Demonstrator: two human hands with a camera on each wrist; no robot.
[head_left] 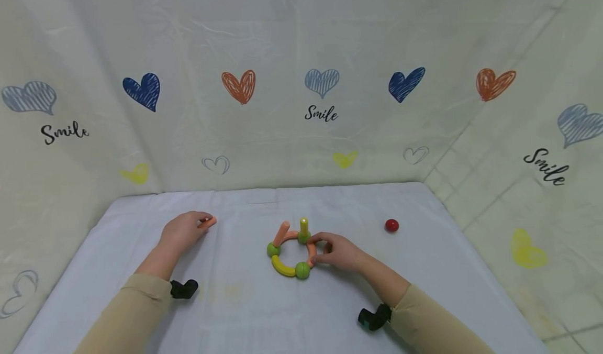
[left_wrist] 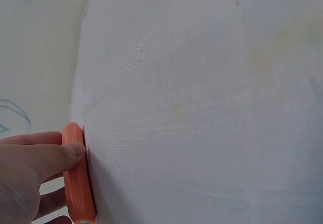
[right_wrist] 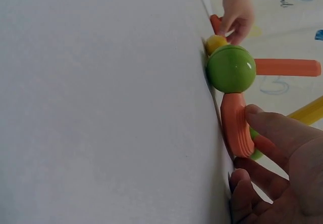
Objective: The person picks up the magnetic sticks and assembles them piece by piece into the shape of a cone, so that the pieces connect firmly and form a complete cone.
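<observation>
At the left side of the table, my left hand [head_left: 185, 233] pinches a ridged orange rod [left_wrist: 79, 188] between thumb and fingers, close to the cloth. My right hand [head_left: 343, 252] holds the right side of a toy ring, thumb and fingers about a curved orange rod [right_wrist: 234, 123]. Green balls join the ring's curved rods, among them a near green ball [head_left: 302, 270] and a yellow curved rod [head_left: 282, 267]. A straight orange rod [head_left: 282, 233] and a straight yellow rod [head_left: 304, 225] stand up from two of the balls.
A red ball [head_left: 392, 225] lies to the right, beyond my right hand. White cloth [head_left: 245, 312] covers the table. A pale sheet [head_left: 278, 134] printed with hearts hangs behind it and along the sides. Black wrist cameras [head_left: 185, 289] sit at both sleeves.
</observation>
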